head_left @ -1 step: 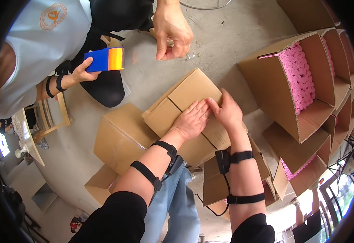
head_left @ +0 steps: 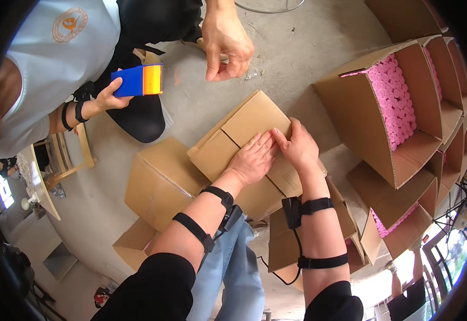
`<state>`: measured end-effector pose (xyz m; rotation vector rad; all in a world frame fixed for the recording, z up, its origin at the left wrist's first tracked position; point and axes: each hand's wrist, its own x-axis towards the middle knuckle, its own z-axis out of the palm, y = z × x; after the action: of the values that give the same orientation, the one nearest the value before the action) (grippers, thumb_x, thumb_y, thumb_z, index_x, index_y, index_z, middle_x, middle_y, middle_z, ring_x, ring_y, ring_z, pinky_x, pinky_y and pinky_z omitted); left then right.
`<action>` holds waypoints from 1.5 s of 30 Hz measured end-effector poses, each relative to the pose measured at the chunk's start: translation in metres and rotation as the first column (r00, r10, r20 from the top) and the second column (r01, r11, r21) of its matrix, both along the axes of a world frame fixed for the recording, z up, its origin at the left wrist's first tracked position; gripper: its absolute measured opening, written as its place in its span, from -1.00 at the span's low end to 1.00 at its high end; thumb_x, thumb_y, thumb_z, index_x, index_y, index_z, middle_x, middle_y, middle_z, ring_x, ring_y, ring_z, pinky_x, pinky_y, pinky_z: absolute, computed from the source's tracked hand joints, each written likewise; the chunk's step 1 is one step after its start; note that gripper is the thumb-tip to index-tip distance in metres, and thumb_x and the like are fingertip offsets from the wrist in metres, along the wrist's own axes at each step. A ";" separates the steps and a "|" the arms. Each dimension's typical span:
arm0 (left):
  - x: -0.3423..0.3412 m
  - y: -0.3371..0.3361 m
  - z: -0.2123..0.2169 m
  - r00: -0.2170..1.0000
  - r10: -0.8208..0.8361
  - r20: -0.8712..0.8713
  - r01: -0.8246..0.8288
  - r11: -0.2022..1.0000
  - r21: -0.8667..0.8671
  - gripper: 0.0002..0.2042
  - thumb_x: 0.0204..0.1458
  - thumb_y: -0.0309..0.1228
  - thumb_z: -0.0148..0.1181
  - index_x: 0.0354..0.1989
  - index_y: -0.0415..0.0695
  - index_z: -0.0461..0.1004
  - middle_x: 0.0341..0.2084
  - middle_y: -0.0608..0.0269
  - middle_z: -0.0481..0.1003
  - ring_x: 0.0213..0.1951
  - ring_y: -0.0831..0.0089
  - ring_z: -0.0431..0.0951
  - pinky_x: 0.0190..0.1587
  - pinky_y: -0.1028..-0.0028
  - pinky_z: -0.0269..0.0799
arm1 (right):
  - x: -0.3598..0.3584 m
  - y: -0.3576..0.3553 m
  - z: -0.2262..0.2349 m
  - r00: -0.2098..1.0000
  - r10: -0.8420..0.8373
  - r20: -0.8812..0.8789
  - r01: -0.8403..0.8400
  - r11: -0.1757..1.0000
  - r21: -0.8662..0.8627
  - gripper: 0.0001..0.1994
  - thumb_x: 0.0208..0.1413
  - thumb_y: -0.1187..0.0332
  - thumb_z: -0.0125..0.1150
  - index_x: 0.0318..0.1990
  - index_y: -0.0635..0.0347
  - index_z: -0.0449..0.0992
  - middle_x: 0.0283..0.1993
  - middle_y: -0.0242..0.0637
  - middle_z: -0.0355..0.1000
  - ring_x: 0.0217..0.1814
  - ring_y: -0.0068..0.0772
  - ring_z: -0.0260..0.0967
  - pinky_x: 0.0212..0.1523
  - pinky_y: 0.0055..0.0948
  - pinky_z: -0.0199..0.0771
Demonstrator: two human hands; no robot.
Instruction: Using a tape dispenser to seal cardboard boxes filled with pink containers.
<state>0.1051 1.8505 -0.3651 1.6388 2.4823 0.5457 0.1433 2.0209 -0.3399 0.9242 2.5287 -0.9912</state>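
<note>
A brown cardboard box (head_left: 249, 119) sits in front of me, its top flaps folded down with a dark gap between them. My left hand (head_left: 253, 158) lies flat across the flaps, fingers stretched out over the gap. Beside it my right hand (head_left: 301, 145) rests on the box's right edge, thumb apart and fingers extended; the two hands touch or nearly touch. Across from me, a co-worker's hand (head_left: 108, 96) grips a blue block-shaped tool (head_left: 129, 81) with a yellow-orange end. That person's other hand (head_left: 228, 51) hovers beyond my box, fingertips pinched; what they hold, if anything, I cannot make out.
To the right, open cartons (head_left: 351, 107) are stacked on their sides, packed with pink rolled pieces (head_left: 393, 101). A taped box (head_left: 161, 176) stands left of mine, and an open box (head_left: 284, 241) is by my right forearm. A wooden stool (head_left: 65, 155) is at far left.
</note>
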 end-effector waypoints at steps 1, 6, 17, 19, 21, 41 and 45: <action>0.000 -0.001 0.000 1.000 0.007 0.001 -0.007 1.000 -0.007 -0.58 0.01 -0.36 0.14 0.08 -0.19 0.44 0.18 0.06 0.36 0.29 0.21 0.25 0.33 0.19 0.12 | -0.002 -0.001 0.002 1.000 0.011 0.018 -0.011 1.000 0.017 -0.31 0.06 -0.17 0.16 0.16 0.23 0.35 0.03 -0.02 0.45 0.09 -0.06 0.41 0.03 -0.15 0.44; -0.001 0.000 0.003 1.000 0.028 -0.008 -0.028 1.000 -0.010 -0.60 0.03 -0.38 0.13 0.07 -0.19 0.44 0.19 0.09 0.35 0.29 0.24 0.27 0.32 0.20 0.13 | -0.007 -0.005 0.011 0.996 0.000 0.093 -0.001 1.000 0.007 -0.35 0.09 -0.19 0.10 0.18 0.10 0.36 0.01 -0.10 0.48 0.04 -0.09 0.45 -0.02 -0.18 0.48; 0.001 0.003 0.005 0.999 0.037 -0.017 -0.038 0.998 -0.045 -0.65 0.01 -0.41 0.15 0.02 -0.15 0.46 0.20 0.12 0.32 0.29 0.27 0.26 0.32 0.22 0.13 | -0.020 -0.010 0.015 0.979 -0.067 0.192 0.070 0.998 -0.008 -0.41 0.13 -0.19 0.03 0.21 -0.06 0.35 0.05 -0.21 0.46 0.11 -0.18 0.42 0.04 -0.14 0.39; 0.001 0.002 0.006 0.999 0.033 -0.015 -0.034 0.998 -0.051 -0.65 0.01 -0.41 0.15 0.02 -0.14 0.46 0.19 0.13 0.32 0.29 0.27 0.26 0.32 0.22 0.14 | -0.020 -0.011 0.015 0.980 -0.069 0.187 0.070 0.998 0.001 -0.42 0.13 -0.19 0.03 0.20 -0.06 0.36 0.04 -0.21 0.47 0.10 -0.18 0.42 0.03 -0.14 0.39; 0.000 0.001 0.006 0.999 0.030 -0.014 -0.031 0.998 -0.056 -0.65 0.01 -0.41 0.15 0.01 -0.14 0.46 0.19 0.13 0.32 0.28 0.27 0.26 0.32 0.22 0.14 | -0.020 -0.011 0.015 0.981 -0.069 0.183 0.068 0.998 0.012 -0.42 0.13 -0.19 0.03 0.19 -0.06 0.37 0.03 -0.21 0.47 0.09 -0.18 0.42 0.02 -0.14 0.39; 0.000 0.000 0.003 1.000 0.028 -0.004 -0.028 0.997 -0.070 -0.64 0.00 -0.38 0.15 0.02 -0.14 0.46 0.20 0.11 0.31 0.30 0.23 0.23 0.33 0.19 0.12 | -0.018 -0.011 0.019 0.984 -0.075 0.163 0.072 0.997 0.025 -0.45 0.12 -0.18 0.04 0.11 -0.05 0.42 -0.04 -0.21 0.50 0.05 -0.17 0.44 0.00 -0.12 0.39; -0.001 0.001 0.004 1.000 0.020 -0.015 -0.021 0.997 -0.073 -0.64 0.01 -0.38 0.14 0.02 -0.15 0.45 0.20 0.11 0.31 0.30 0.23 0.23 0.33 0.19 0.11 | -0.019 -0.011 0.018 0.983 -0.078 0.163 0.073 0.997 0.038 -0.45 0.12 -0.18 0.04 0.12 -0.04 0.41 -0.04 -0.21 0.50 0.06 -0.17 0.43 0.00 -0.12 0.38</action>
<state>0.1038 1.8510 -0.3612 1.5980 2.5000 0.4411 0.1246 2.0095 -0.3222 1.0724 2.3939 -0.8601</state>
